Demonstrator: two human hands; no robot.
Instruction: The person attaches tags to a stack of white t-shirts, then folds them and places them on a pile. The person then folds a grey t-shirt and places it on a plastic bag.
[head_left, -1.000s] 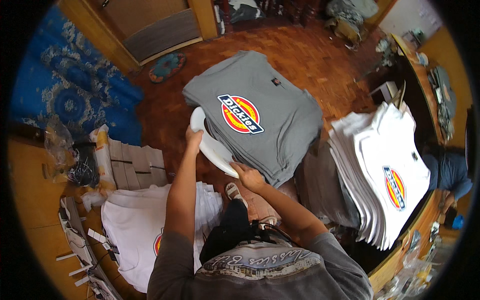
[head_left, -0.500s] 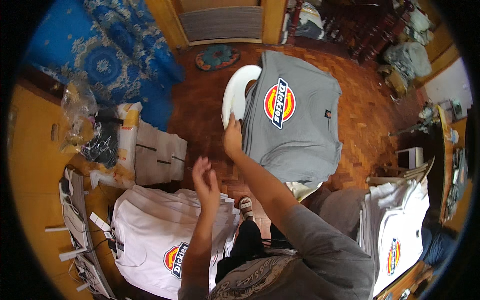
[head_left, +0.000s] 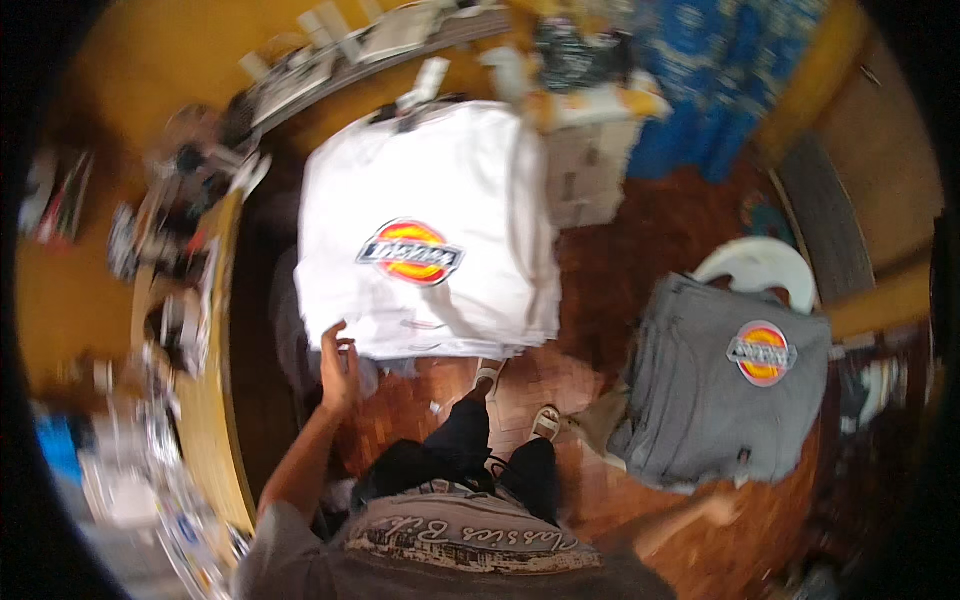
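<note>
The left hand (head_left: pixel 340 368) was raised with its fingers loosely spread and open, its fingertips at or just touching the lower left corner of the stack of folded white cotton T-shirts (head_left: pixel 425 210); it gripped nothing that could be seen. That white stack bore a round red, orange and yellow printed emblem on its top shirt and sat above the person's knees in the head view, filling the upper middle of the picture. The right hand (head_left: pixel 718 510) hung low, well to the right of the white stack and just below the stack of folded grey T-shirts (head_left: pixel 700 400); it was blurred, so whether it was open or closed could not be told, and it seemed to hold nothing. The grey stack carried the same kind of round emblem and lay to the lower right of the white stack, resting on a white plastic chair (head_left: pixel 765 265) whose curved back showed above it. A brown cardboard box (head_left: pixel 585 175) stood just beside the right edge of the white stack. A blue patterned cloth (head_left: pixel 700 70) hung up and right of the white stack. The red-brown parquet floor (head_left: pixel 640 260) lay between the two stacks, and a cluttered yellow wooden table (head_left: pixel 215 400) ran along the left of the white stack
</note>
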